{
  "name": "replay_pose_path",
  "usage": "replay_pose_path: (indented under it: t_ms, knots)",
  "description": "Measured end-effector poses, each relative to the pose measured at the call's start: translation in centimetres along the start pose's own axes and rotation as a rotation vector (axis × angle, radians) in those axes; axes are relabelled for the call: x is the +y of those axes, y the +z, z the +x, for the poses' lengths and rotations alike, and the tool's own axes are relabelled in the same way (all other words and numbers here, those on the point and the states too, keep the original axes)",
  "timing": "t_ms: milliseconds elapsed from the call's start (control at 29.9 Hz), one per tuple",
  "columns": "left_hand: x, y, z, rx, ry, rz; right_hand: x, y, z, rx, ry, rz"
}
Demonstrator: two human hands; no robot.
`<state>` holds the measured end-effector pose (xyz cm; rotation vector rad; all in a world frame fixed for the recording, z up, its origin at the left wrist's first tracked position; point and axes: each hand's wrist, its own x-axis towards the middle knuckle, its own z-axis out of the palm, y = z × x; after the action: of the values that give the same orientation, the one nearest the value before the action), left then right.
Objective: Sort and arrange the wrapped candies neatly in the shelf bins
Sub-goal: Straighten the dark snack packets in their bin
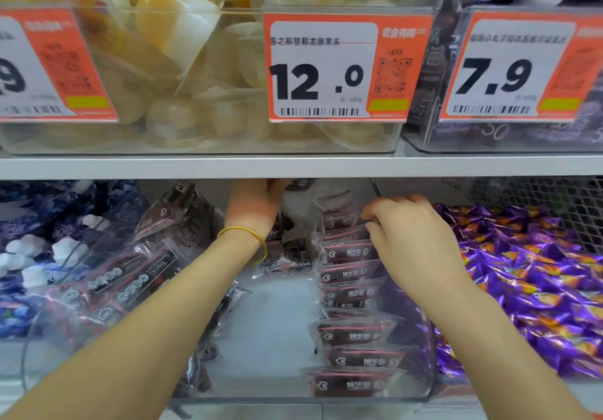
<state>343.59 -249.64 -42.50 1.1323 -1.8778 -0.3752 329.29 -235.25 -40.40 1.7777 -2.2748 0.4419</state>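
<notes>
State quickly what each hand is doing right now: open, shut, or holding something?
Left hand: cannot tell; its grip is hidden under the shelf.
Right hand: curled, pinching the dark packets.

The dark packets (pixel 354 334) are flat brown-black sachets with a thin pink-red line and pale print, each sealed in a clear wrapper. Along the right side of the clear bin (pixel 261 398) they stand in one tidy row running front to back, each leaning on the next. On the left side a loose heap (pixel 130 276) of the same sachets slants untidily against the wall. A few stray packets (pixel 288 256) lie jumbled at the back middle, and the bin's pale floor shows between.
</notes>
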Motion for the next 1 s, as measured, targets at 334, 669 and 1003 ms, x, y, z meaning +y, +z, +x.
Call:
replay_pose_path:
  t_ms: [334, 669, 1003]
  knots:
    - [1.1, 3.6, 2.2, -0.431, -0.061, -0.028, 0.7, 0.3, 0.2, -0.007, -0.013, 0.109]
    - [2.4, 6.4, 2.4, -0.609, 0.056, 0.094, 0.1, 0.7, 0.1, -0.014, -0.014, 0.055]
    - [1.9, 6.9, 1.3, -0.572, 0.118, 0.106, 0.1, 0.8, 0.2, -0.019, -0.025, 0.009]
